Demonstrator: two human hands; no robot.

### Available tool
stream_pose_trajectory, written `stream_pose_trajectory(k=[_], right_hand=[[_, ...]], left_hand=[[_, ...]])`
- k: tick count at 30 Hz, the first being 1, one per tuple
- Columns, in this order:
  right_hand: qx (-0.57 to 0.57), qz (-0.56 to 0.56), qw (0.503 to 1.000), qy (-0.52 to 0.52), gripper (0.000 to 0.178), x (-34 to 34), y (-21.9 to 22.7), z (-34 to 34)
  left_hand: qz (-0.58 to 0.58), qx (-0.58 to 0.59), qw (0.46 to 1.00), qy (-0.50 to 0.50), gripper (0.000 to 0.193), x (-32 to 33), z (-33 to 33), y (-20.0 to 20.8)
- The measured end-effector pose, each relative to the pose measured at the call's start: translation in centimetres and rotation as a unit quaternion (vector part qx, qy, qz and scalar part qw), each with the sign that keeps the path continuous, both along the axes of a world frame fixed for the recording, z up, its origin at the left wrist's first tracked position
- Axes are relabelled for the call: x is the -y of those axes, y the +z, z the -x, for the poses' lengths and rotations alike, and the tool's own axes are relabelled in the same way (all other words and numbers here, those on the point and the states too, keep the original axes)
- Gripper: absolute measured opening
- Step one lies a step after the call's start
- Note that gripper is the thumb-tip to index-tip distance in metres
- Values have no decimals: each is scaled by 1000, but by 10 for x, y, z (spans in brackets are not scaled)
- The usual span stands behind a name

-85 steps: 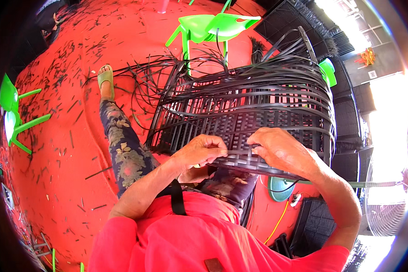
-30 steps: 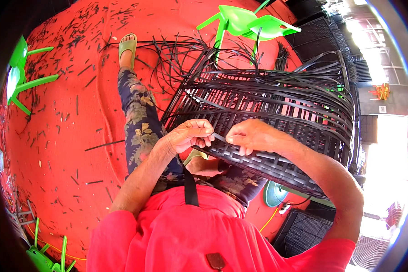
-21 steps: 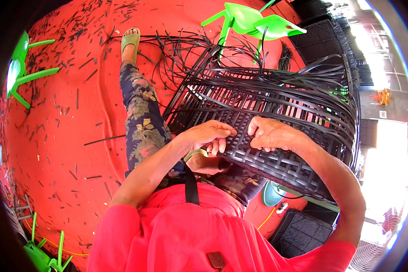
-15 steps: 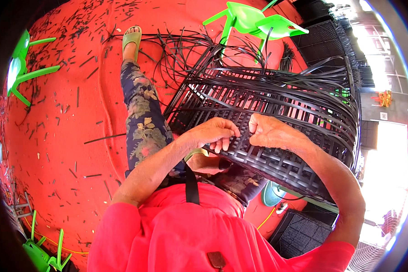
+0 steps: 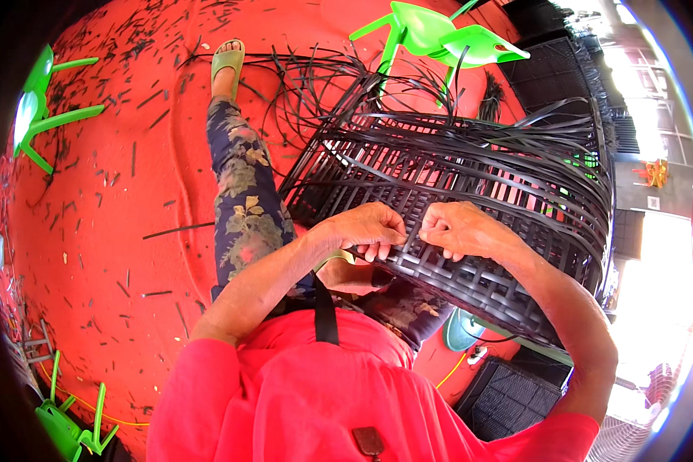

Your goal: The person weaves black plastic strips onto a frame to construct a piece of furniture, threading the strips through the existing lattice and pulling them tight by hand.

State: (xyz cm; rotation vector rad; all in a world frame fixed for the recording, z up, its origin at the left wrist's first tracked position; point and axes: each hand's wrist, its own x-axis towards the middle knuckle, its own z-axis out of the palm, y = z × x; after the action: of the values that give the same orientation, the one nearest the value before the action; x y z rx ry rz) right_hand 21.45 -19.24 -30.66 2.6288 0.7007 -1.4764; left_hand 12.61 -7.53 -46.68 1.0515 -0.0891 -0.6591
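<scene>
In front of me lies a black woven wicker panel, its near part plaited from flat plastic strips. My left hand is at the left of the weave, thumb and fingers pinched on a black plastic strip. Close to its right, my right hand pinches at the same strip, with a small gap between both sets of fingertips. The strip's ends are hidden by the fingers. Long loose black strips run over the panel's open frame and trail off its far left side.
A bright green plastic chair stands beyond the frame, another green chair at the far left. Cut strip scraps litter the red floor. Below the panel sits a bluish-green bucket; black woven panels lie at the lower right.
My right hand has turned from a fist-like shape to a pinch with its fingers lowered onto the weave. The left hand keeps nearly the same place.
</scene>
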Motion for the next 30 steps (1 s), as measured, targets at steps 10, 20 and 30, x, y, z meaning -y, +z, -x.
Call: stream_pose_trajectory(k=[10,20,30], right_hand=[[271,-168,852,414,9,8,-42,-21],[-151,-70,984,-61,21,-39,-60,-7],[-121,51,991,12,16,-24,-47,-30]], left_hand=[[-317,88,941,82,15,-41,23,-59],[91,-51,978,179,17,-55,34,-47],[40,-80,995,44,24,-15,14,-37]])
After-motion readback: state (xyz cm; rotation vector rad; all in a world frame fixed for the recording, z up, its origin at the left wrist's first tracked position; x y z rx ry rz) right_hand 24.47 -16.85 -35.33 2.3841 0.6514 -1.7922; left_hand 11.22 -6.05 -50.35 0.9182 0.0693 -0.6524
